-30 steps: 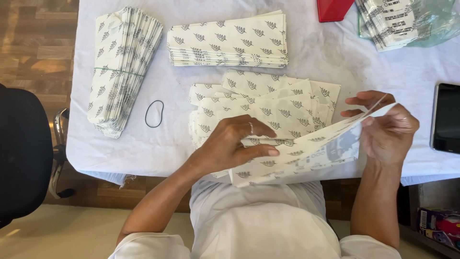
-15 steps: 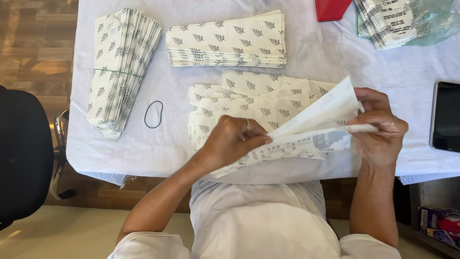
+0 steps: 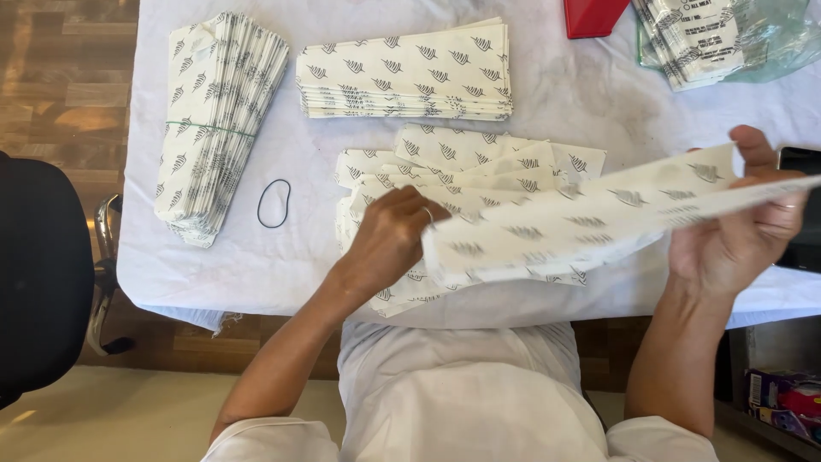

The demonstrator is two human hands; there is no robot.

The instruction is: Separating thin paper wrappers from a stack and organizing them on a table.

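I hold a thin bunch of white paper bags (image 3: 590, 224) printed with a grey leaf pattern, lifted above the table. My left hand (image 3: 392, 239) grips its left end, fingers curled round the edge. My right hand (image 3: 742, 224) grips the right end, thumb on top. Below it lies a loose fanned pile of the same bags (image 3: 462, 167) on the white tablecloth (image 3: 282, 257).
A neat flat stack of bags (image 3: 406, 73) lies further back. A banded bundle (image 3: 214, 128) sits at the left, with a black rubber band (image 3: 274, 203) beside it. A red object (image 3: 593, 15) and bags in clear plastic (image 3: 727, 34) are at the far right. A dark phone (image 3: 804, 214) lies right, a black chair (image 3: 38, 274) left.
The bunch of bags has been lifted higher and turned flatter, stretching out to the right. My right hand moved right and outward; my left hand stays at the left end.
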